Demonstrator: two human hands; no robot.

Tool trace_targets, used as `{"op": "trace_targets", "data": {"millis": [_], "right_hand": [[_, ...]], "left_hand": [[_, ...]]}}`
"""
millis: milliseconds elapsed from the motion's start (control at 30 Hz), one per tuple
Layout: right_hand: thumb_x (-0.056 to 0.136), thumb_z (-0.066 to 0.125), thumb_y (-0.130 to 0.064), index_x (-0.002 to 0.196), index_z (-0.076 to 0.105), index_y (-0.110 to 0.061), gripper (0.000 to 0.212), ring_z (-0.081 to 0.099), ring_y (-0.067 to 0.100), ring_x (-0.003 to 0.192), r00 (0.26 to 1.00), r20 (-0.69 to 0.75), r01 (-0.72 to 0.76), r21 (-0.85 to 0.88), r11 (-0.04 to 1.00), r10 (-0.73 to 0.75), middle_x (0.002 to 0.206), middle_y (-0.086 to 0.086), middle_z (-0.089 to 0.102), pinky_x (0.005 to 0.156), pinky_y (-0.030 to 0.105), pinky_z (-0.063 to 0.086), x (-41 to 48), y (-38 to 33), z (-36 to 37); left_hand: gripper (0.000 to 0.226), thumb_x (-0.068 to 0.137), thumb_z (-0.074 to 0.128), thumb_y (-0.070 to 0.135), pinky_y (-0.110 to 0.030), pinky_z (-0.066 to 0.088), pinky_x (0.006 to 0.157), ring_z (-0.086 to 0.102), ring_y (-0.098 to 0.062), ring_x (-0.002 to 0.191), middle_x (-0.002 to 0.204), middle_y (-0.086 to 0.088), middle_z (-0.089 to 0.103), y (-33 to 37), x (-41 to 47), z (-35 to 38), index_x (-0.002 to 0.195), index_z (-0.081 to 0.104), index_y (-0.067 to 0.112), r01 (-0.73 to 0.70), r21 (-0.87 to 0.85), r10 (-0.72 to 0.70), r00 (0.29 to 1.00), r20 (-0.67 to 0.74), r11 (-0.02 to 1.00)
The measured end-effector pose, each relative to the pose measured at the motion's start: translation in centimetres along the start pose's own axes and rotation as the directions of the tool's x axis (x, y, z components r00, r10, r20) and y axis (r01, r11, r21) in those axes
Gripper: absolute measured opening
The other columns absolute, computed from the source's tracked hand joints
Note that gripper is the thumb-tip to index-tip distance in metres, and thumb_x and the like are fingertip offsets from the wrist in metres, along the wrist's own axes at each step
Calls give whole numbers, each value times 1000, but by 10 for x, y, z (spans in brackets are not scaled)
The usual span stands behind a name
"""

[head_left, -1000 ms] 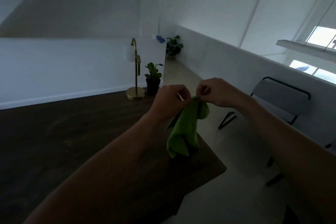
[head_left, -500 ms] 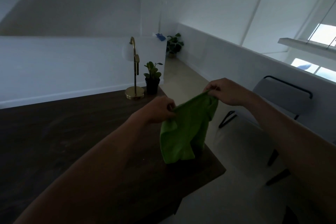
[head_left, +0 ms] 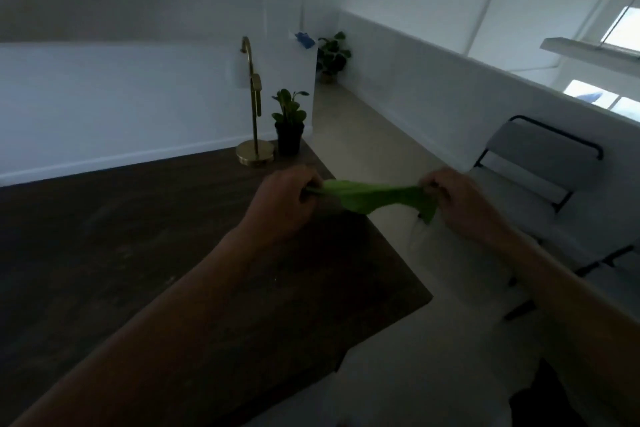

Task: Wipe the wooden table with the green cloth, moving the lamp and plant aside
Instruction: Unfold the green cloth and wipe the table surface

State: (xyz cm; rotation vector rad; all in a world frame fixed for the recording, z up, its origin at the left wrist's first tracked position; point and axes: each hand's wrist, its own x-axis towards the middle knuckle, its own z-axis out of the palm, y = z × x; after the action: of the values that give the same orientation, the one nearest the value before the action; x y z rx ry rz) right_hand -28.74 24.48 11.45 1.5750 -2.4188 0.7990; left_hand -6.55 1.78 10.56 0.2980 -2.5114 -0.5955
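Left and lower centre of frame: dark wooden table (head_left: 104,253). At its far corner, upper centre: brass lamp (head_left: 255,151), upright, with potted plant (head_left: 289,125) just beside it to the right; contact between the two not determinable. Centre: left hand (head_left: 280,201), clenched round one end of green cloth (head_left: 367,196). Cloth held out as a band between both hands, in the air over the table's right edge. Right of centre: right hand (head_left: 457,204), grasping the other end. Far right: grey chair (head_left: 540,163).
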Motion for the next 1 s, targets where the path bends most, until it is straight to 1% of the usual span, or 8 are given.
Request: {"op": "trace_targets", "data": {"millis": [133, 233, 400, 600, 700, 767, 867, 1000], "right_hand": [[101, 38, -30, 93, 60, -16, 27, 55, 22, 85, 941, 332, 52, 41, 998, -63, 91, 7, 60, 83, 5, 34, -101, 19, 65], [100, 34, -47, 96, 66, -15, 46, 59, 22, 100, 884, 462, 82, 10, 997, -78, 108, 8, 64, 90, 33, 48, -144, 22, 97], [91, 25, -70, 121, 61, -14, 73, 54, 28, 114, 924, 376, -80, 3, 997, 73, 124, 11, 60, 100, 45, 42, -93, -18, 121], [92, 19, -68, 153, 7, -33, 72, -8, 29, 148, 906, 384, -95, -223, 970, 177, 162, 4, -1, 118, 53, -4, -68, -52, 200], [86, 7, -75, 152, 5, -39, 75, -8, 29, 148, 899, 420, -4, -279, 960, 126, 161, -4, -1, 117, 56, -7, -89, -61, 199], [89, 21, -71, 148, 26, -35, 70, 11, 31, 147, 912, 408, 56, -238, 970, 48, 158, 1, 20, 117, 58, 5, -102, -49, 186], [83, 33, -59, 118, 51, -14, 60, 44, 40, 118, 934, 286, -136, -272, 953, 214, 121, 15, 47, 105, 54, 30, -82, -9, 180], [90, 24, -56, 144, 28, -15, 68, 14, 40, 143, 848, 275, -352, -348, 869, 454, 155, 15, 21, 114, 60, 10, -19, -13, 216]], "left_hand": [[38, 74, 45, 38, -29, 49, 74, 68, -25, 88, 96, -2, 71, -18, -89, 53, 96, 70, 18, 15, 38, -30, 898, 439, 999], [36, 81, 51, 40, -21, 41, 77, 63, -19, 96, 108, -1, 66, -19, -131, 77, 105, 69, 19, -5, -10, 10, 811, 585, 1000], [60, 83, 38, 64, -24, 44, 80, 61, -16, 95, 109, 0, 63, -15, -136, 84, 113, 66, 19, 58, -65, -19, 872, 490, 996], [52, 92, 40, 55, -44, 33, 103, 43, -23, 125, 132, -4, 52, -67, -128, 85, 129, 52, 22, 364, 93, -375, 911, 172, 927], [47, 96, 47, 44, -47, 23, 111, 32, -27, 137, 143, -7, 43, -97, -126, 88, 137, 45, 20, 478, 204, -498, 865, 61, 854], [52, 98, 42, 44, -47, 14, 117, 25, -27, 143, 150, -8, 35, -107, -125, 91, 142, 41, 18, 486, 300, -522, 852, 50, 821], [54, 99, 37, 45, -47, 9, 119, 19, -27, 146, 155, -8, 29, -107, -123, 96, 146, 36, 19, 479, 373, -528, 849, 33, 794], [55, 98, 35, 47, -46, 9, 120, 16, -26, 147, 156, -7, 27, -108, -124, 95, 147, 34, 20, 473, 394, -524, 851, 27, 788]]}}
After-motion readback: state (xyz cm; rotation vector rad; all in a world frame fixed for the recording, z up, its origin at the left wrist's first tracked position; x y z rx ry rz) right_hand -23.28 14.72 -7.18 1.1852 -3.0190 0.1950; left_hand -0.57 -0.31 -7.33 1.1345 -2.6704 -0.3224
